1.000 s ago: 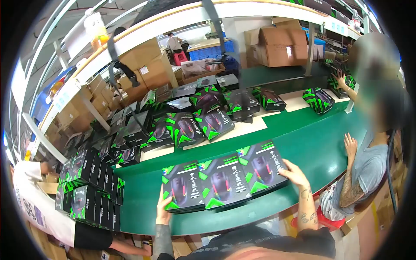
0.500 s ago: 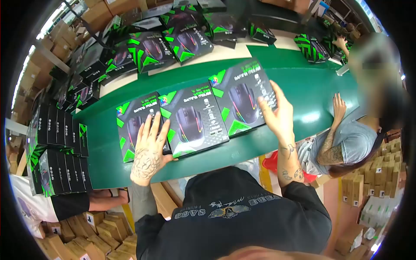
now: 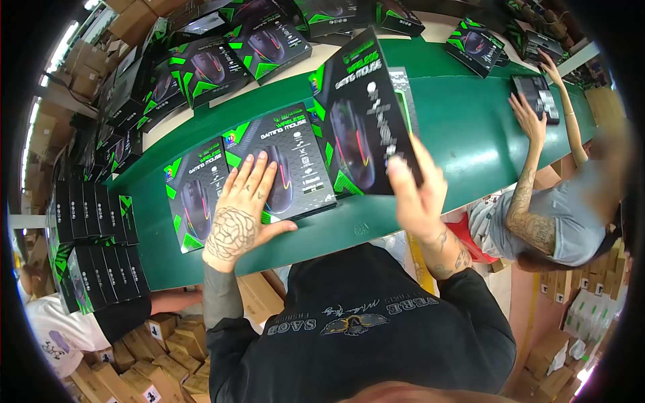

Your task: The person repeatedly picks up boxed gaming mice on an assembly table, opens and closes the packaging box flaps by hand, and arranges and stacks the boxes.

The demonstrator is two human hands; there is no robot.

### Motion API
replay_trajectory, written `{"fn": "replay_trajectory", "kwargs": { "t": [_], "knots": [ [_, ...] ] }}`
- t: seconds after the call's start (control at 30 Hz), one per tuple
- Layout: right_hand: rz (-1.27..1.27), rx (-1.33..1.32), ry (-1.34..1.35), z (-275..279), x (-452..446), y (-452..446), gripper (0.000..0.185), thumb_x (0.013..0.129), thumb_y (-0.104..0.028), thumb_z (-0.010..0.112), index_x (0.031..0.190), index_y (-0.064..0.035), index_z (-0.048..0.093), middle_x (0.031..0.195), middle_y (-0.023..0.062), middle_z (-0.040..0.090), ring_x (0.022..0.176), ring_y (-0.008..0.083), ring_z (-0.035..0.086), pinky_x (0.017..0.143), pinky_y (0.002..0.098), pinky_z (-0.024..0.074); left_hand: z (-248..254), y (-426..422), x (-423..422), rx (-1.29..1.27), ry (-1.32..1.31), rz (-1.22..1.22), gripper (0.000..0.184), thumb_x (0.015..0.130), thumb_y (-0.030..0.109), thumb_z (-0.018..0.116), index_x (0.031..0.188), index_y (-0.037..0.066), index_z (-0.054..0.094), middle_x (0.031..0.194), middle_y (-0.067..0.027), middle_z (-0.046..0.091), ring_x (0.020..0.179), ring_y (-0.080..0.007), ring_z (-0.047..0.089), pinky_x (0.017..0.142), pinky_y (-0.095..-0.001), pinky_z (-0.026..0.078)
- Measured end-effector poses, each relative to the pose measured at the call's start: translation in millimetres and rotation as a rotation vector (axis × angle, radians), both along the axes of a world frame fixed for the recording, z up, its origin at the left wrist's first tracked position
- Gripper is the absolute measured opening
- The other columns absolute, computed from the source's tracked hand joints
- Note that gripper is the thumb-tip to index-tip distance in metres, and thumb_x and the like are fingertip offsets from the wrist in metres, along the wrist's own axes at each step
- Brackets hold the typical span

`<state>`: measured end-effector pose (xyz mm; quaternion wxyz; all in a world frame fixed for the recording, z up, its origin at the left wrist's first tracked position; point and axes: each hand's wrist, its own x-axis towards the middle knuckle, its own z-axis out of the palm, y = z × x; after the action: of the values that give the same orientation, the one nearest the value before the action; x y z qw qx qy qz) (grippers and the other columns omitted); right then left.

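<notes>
My left hand (image 3: 236, 225) lies flat with fingers spread on the middle gaming mouse box (image 3: 306, 158), its wrist side over the left gaming mouse box (image 3: 191, 185). Both boxes lie face up, edge against edge, on the green table (image 3: 457, 134). My right hand (image 3: 420, 198) grips the right edge of a third gaming mouse box (image 3: 356, 121), thumb on its printed front. That box is raised and tilted, its right side lifted. Behind it shows part of a grey-and-green box (image 3: 406, 101), mostly hidden. The fingers behind the third box are partly hidden.
Stacked black boxes (image 3: 101, 221) stand at the table's left end. More mouse boxes (image 3: 208, 70) line the back shelf. At right, a co-worker (image 3: 551, 215) has both hands near a dark box (image 3: 535, 97). Cartons (image 3: 168, 363) cover the floor at lower left.
My right hand has lifted and tilted the third box, uncovering part of another box behind it. My left hand has slid right onto the middle box. The co-worker now handles a dark box.
</notes>
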<state>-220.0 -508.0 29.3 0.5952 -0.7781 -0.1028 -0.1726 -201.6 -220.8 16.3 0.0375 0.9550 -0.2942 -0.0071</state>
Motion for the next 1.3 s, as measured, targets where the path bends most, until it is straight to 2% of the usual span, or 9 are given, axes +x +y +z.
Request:
{"fn": "replay_trajectory", "kwargs": {
  "t": [0.27, 0.37, 0.63, 0.83, 0.93, 1.07, 1.17, 1.23, 1.3],
  "knots": [
    [0.261, -0.085, -0.541, -37, -42, -6, 0.055, 0.079, 0.007, 0.060, 0.132, 0.0071, 0.044, 0.127, 0.0292, 0.054, 0.108, 0.0407, 0.062, 0.085, 0.0417, 0.0552, -15, 13, -9, -0.369, -0.351, 0.068, 0.061, 0.085, 0.030, 0.070, 0.131, -0.003, 0.049, 0.127, -0.0214, 0.057, 0.108, -0.0366, 0.060, 0.087, -0.0420, 0.051],
    [0.272, -0.049, -0.563, -47, -44, -4, 0.058, 0.079, 0.002, 0.064, 0.134, 0.0000, 0.045, 0.129, 0.0277, 0.054, 0.108, 0.0400, 0.062, 0.074, 0.0377, 0.0582, -15, 23, -25, -0.432, -0.533, 0.539, 0.028, 0.098, 0.016, 0.049, 0.103, -0.006, 0.065, 0.082, -0.0200, 0.069, 0.065, -0.0314, 0.065, 0.057, -0.0381, 0.049],
    [0.435, -0.127, -0.501, -56, -50, 5, 0.053, 0.078, -0.014, 0.070, 0.128, -0.0288, 0.058, 0.139, 0.0128, 0.050, 0.117, 0.0318, 0.058, 0.052, 0.0228, 0.0513, -103, 49, -101, -0.741, -0.546, 0.577, 0.029, 0.093, 0.019, 0.056, 0.103, -0.006, 0.066, 0.088, -0.0142, 0.068, 0.070, -0.0251, 0.063, 0.064, -0.0360, 0.050],
    [0.459, -0.098, -0.486, -56, -44, 1, 0.061, 0.074, -0.012, 0.070, 0.130, -0.0286, 0.056, 0.140, 0.0129, 0.049, 0.117, 0.0308, 0.056, 0.054, 0.0232, 0.0511, -124, 39, -126, -0.709, -0.441, 0.540, 0.031, 0.087, 0.022, 0.064, 0.105, -0.004, 0.066, 0.093, -0.0121, 0.066, 0.076, -0.0254, 0.061, 0.068, -0.0363, 0.049],
    [0.462, 0.040, -0.519, -63, -31, -4, 0.068, 0.073, -0.004, 0.065, 0.137, -0.0142, 0.047, 0.136, 0.0240, 0.047, 0.116, 0.0396, 0.056, 0.078, 0.0393, 0.0560, -123, 39, -124, -0.691, -0.456, 0.533, 0.034, 0.084, 0.023, 0.067, 0.106, -0.002, 0.067, 0.096, -0.0110, 0.065, 0.078, -0.0255, 0.060, 0.070, -0.0364, 0.049],
    [-0.046, 0.151, 0.032, -64, -39, -33, 0.074, 0.083, 0.001, 0.061, 0.148, -0.0021, 0.026, 0.143, 0.0220, 0.037, 0.128, 0.0360, 0.045, 0.102, 0.0446, 0.0430, -112, 32, -117, -0.623, -0.446, 0.512, 0.038, 0.081, 0.025, 0.072, 0.108, -0.001, 0.067, 0.099, -0.0096, 0.063, 0.082, -0.0256, 0.059, 0.073, -0.0366, 0.049],
    [-0.290, 0.133, 0.055, -61, 7, -38, 0.070, 0.083, -0.003, 0.065, 0.145, -0.0048, 0.035, 0.147, 0.0166, 0.035, 0.133, 0.0299, 0.040, 0.111, 0.0439, 0.0305, -78, 24, -93, -0.450, -0.348, 0.389, 0.041, 0.078, 0.027, 0.076, 0.109, 0.001, 0.067, 0.102, -0.0086, 0.062, 0.085, -0.0257, 0.058, 0.075, -0.0367, 0.048],
    [-0.414, -0.481, -0.036, -69, 23, -62, 0.061, 0.085, -0.008, 0.066, 0.142, -0.0059, 0.042, 0.146, 0.0140, 0.039, 0.135, 0.0292, 0.038, 0.112, 0.0421, 0.0282, -42, 18, -73, -0.264, -0.331, 0.248, 0.048, 0.072, 0.035, 0.078, 0.110, 0.008, 0.068, 0.099, -0.0069, 0.060, 0.086, -0.0252, 0.057, 0.076, -0.0379, 0.046],
    [-0.357, -0.191, 0.042, -89, 38, -65, 0.056, 0.088, -0.006, 0.064, 0.141, -0.0045, 0.044, 0.144, 0.0140, 0.043, 0.133, 0.0276, 0.041, 0.109, 0.0406, 0.0338, -18, 25, -57, -0.244, -0.369, 0.195, 0.054, 0.066, 0.047, 0.080, 0.109, 0.017, 0.071, 0.103, -0.0052, 0.057, 0.095, -0.0264, 0.052, 0.086, -0.0448, 0.042]
  ]
}}
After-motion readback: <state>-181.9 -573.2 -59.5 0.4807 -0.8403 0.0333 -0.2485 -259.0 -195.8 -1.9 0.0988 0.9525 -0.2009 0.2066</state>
